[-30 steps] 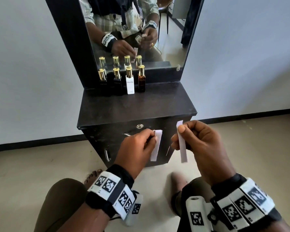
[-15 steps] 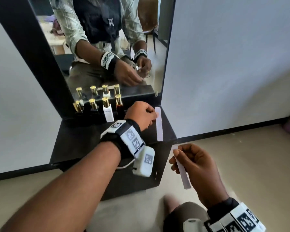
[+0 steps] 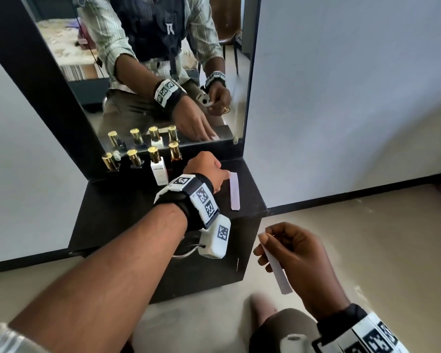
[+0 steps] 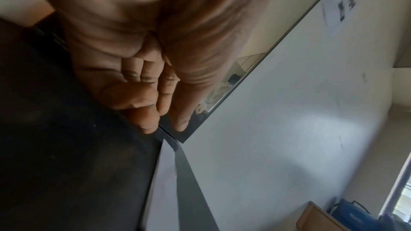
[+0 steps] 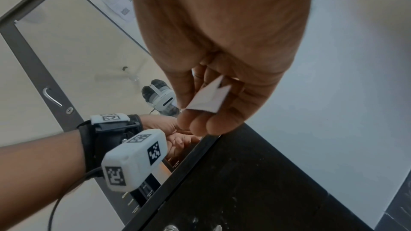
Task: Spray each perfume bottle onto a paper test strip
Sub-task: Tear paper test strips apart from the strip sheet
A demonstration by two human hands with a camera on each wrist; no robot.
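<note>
Several gold-capped perfume bottles stand in a row before the mirror: two dark ones, a white one and an amber one. One paper test strip lies flat on the black dresser top near its right edge. My left hand reaches over the top with fairly straight fingers, their tips at the far end of that strip. My right hand hovers off the dresser's front right corner and pinches a second strip between thumb and fingers.
A tall mirror in a black frame rises behind the bottles and reflects me. A white wall stands close on the right. Below the top is the dresser's front; my knees are over the beige floor.
My left hand carried its strip from in front of the drawer up onto the dresser top, where it now lies flat. My right hand kept its strip and stayed low.
</note>
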